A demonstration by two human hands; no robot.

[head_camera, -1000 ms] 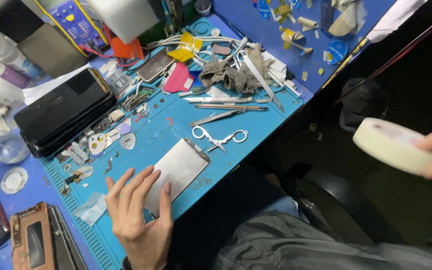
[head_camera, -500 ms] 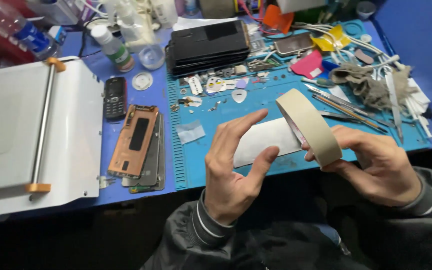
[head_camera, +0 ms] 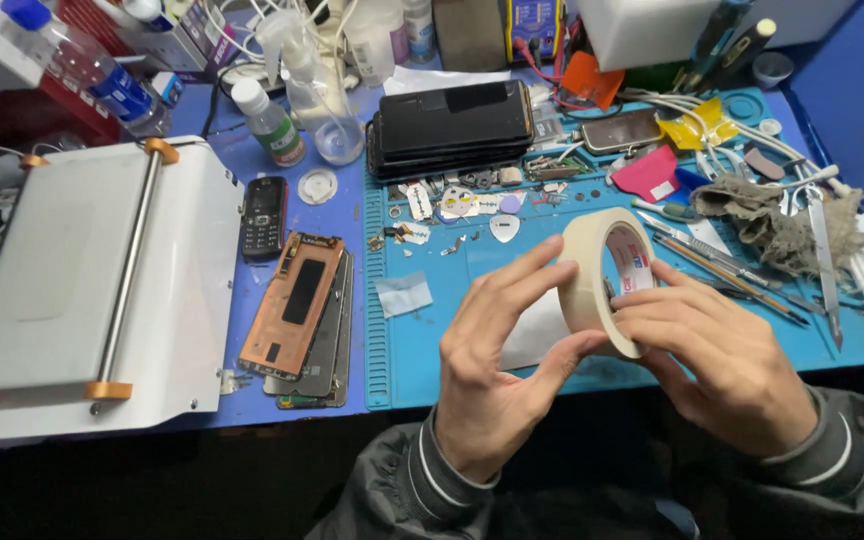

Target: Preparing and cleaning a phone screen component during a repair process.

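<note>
While both my hands clamp the masking tape roll (head_camera: 602,275), light and stiff, left hand (head_camera: 497,370) fingers pinch its near rim, right hand (head_camera: 722,365) cups it

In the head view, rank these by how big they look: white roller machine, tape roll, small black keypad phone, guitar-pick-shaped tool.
1. white roller machine
2. tape roll, though held up nearer the camera, so it looks enlarged
3. black keypad phone
4. pick-shaped tool
</note>
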